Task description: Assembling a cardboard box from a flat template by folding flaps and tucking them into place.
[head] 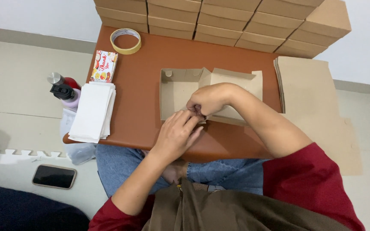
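Note:
A half-folded brown cardboard box (177, 87) lies open on the small brown table (140, 64). My right hand (208, 99) is curled over the box's near wall, pinching a cardboard flap. My left hand (177, 133) lies just below it with fingers extended, pressing on the same near edge of the box. The fingertips of the two hands meet at the flap. The part of the box under my hands is hidden.
Folded brown boxes (219, 21) are stacked along the far edge. Flat cardboard blanks (305, 85) lie to the right. A tape roll (126, 41), a stack of cards (103, 66) and white paper sheets (91, 111) sit left. Bottles (65, 90) and a phone (54, 176) are on the floor.

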